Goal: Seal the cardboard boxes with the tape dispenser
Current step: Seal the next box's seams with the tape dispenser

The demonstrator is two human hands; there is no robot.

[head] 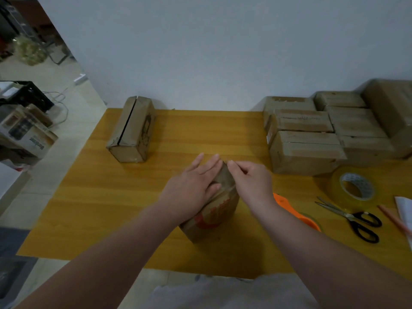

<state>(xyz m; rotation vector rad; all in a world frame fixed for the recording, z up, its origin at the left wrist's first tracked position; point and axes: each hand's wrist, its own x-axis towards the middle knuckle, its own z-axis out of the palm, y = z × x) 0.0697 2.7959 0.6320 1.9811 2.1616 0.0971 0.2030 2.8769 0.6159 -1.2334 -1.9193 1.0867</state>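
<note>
A small cardboard box [214,216] with red print lies in the middle of the yellow table [93,197]. My left hand [191,186] lies flat on the box's top, fingers straight, thumb on the seam. My right hand [252,181] sits at the box's far right edge with fingers curled and fingertips pressing on the top corner. An orange tape dispenser [298,214] lies on the table just right of the box, partly hidden by my right forearm.
Another box [133,130] with an open seam stands at the table's back left. Several stacked boxes [323,134] fill the back right. A roll of clear tape [352,186], black-handled scissors [354,217], a pencil [394,219] and paper lie at the right.
</note>
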